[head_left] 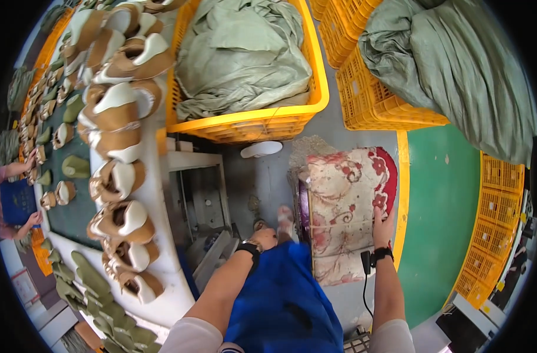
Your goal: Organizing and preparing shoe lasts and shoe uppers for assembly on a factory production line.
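Note:
My right hand (384, 228) grips the right edge of a floral-covered bench (342, 203), cream with a red border, its thumb on top. The fingers beneath are partly hidden. My left hand (264, 237) is low by my legs, next to the blue apron (277, 288) on my lap; its fingers are not clear enough to read. Both wrists wear black bands. A small black device (367, 262) with a cable sits by my right wrist.
Brown and white shoes (118, 176) line the white table edge (157, 247) on my left, with green shoe pieces (95, 288) nearer. A yellow crate (251, 123) of green cloth stands ahead. A white insole (261, 149) lies on the floor. Another person's hand (33, 219) shows far left.

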`<state>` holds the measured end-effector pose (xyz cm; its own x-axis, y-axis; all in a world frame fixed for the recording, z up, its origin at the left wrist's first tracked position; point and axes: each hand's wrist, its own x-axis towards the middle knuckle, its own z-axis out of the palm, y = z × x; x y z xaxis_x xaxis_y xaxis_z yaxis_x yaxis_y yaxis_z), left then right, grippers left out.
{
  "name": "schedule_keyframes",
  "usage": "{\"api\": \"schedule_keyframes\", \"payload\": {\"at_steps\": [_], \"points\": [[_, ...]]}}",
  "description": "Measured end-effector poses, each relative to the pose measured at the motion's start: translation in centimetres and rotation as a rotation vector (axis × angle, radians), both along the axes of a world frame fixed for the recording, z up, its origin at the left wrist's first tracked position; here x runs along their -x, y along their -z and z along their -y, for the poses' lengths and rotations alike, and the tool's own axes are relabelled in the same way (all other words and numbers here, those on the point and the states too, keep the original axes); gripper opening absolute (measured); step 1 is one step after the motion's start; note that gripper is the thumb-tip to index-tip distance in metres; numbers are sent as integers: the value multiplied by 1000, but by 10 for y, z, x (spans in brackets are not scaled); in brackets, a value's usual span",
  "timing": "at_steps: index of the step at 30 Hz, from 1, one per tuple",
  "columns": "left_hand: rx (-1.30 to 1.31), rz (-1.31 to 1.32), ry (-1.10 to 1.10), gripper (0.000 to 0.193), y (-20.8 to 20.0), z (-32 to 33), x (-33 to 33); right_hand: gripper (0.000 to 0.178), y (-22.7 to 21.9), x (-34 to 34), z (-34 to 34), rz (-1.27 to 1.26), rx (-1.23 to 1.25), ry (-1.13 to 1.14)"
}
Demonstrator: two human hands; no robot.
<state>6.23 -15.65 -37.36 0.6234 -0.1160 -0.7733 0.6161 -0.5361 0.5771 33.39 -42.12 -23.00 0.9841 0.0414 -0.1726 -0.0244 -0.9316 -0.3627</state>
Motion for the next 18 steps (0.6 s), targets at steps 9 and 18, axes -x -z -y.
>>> {"api": "schedule_keyframes", "payload": {"at_steps": [9,18], "points": [[-503,-19,-788,60,265,-129,-86,58,28,4,29,20,-369,113],[-435,285,-933,83,454,-209,-108,57,39,22,104,73,-327,194]]}}
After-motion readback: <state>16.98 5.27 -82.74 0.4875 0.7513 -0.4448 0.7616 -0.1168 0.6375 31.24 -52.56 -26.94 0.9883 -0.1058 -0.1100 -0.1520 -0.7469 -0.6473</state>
